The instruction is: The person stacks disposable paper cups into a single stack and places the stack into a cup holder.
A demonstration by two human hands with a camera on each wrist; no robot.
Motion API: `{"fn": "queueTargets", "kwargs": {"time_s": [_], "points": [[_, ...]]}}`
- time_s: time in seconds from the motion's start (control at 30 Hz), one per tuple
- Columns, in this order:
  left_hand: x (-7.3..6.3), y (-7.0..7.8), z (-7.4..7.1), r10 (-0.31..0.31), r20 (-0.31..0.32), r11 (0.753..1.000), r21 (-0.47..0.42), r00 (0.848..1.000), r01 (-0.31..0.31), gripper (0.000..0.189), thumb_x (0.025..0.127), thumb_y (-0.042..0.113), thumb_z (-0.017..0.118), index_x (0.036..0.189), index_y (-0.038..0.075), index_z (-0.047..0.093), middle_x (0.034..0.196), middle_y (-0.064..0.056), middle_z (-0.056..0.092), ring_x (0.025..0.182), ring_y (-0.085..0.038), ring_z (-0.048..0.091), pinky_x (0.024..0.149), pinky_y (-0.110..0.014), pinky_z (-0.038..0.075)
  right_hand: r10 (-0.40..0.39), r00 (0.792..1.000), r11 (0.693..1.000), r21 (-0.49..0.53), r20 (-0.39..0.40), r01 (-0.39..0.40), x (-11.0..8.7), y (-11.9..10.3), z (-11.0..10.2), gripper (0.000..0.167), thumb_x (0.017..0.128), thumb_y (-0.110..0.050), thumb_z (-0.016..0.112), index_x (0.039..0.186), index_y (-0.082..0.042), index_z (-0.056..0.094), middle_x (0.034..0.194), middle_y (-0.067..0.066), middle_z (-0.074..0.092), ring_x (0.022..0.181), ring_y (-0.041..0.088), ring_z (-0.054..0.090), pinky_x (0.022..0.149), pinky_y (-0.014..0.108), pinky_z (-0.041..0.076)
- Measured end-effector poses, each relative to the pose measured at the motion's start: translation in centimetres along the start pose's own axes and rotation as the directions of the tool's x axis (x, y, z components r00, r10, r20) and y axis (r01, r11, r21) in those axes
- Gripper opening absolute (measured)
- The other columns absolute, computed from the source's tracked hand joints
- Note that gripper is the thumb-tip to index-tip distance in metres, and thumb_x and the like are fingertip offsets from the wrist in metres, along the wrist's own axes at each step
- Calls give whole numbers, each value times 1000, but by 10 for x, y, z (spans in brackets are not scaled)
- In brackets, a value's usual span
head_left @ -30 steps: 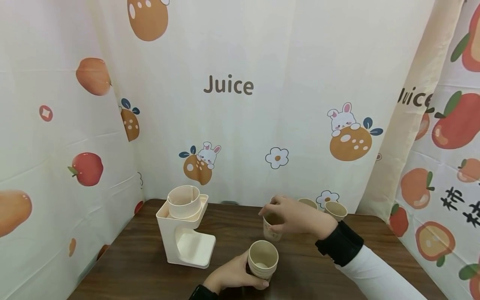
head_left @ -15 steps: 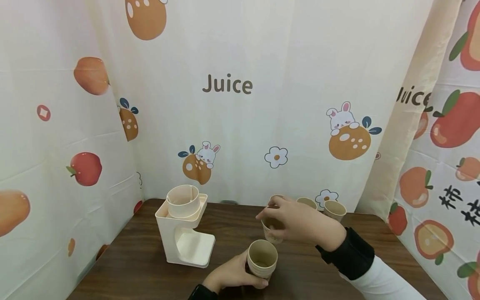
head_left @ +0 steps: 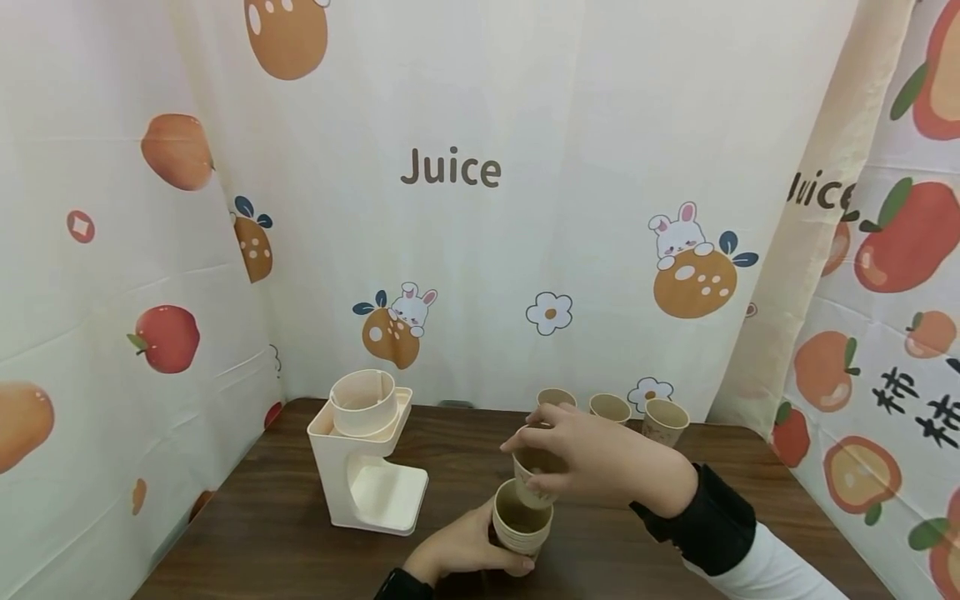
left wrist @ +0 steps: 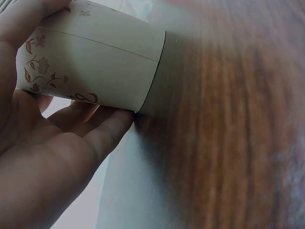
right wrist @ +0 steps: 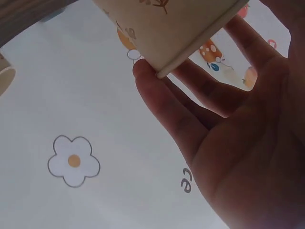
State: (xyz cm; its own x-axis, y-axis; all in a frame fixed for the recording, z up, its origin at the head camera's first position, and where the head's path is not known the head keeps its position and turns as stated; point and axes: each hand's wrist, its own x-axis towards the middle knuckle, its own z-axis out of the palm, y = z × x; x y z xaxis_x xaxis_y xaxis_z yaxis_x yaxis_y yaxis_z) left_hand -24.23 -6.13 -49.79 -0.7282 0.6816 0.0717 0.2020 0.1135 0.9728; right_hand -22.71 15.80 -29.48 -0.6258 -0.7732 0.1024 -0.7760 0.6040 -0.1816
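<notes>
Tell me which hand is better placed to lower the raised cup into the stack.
Likely the right hand: it grips the raised cup by its rim, apparently just over the stack. The left hand is occupied gripping that stack.

Stand [head_left: 336, 479] on table [head_left: 247, 517], cup stack [head_left: 522, 540] to its right, three cups [head_left: 611, 408] behind

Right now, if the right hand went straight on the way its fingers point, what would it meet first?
Probably the white dispenser-like stand: the right hand points leftward. Depth is unclear, though, and the paper cup it holds could brush the stacked paper cups first.
</notes>
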Motion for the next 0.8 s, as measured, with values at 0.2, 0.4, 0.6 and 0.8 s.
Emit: {"fn": "queueTargets", "kwargs": {"time_s": [0.2,0.4,0.6,0.8], "points": [[1,0,0,-2,9,1000,-10,1000,2,77,83,21,82,145,26,38,124,6,61,113,-14,58,97,-34,43,-44,999,999,-11,-20,44,3,1,8,35,94,-36,71,128,-38,64,122,-7,56,105,11,53,86,33,50],[0,0,-1,-20,8,1000,-11,1000,20,76,82,22,83,144,27,39,123,6,61,112,-14,59,97,-35,43,-111,993,994,-29,-48,110,5,1,12,35,94,-37,72,128,-36,64,121,-5,56,102,12,53,84,31,50],[1,1,-3,-10,40,999,-32,999,12,75,85,20,81,145,26,38,125,5,61,112,-14,60,97,-33,44,-132,991,991,0,-29,132,6,-4,20,33,96,-37,70,128,-36,64,123,-7,55,106,10,54,88,30,50],[0,1,-2,-10,50,999,-43,999,13,70,86,20,80,143,23,40,122,4,63,109,-15,61,94,-31,45,-100,995,995,28,28,99,7,-5,30,31,97,-37,68,128,-39,63,123,-8,54,104,9,52,85,29,49]]}}
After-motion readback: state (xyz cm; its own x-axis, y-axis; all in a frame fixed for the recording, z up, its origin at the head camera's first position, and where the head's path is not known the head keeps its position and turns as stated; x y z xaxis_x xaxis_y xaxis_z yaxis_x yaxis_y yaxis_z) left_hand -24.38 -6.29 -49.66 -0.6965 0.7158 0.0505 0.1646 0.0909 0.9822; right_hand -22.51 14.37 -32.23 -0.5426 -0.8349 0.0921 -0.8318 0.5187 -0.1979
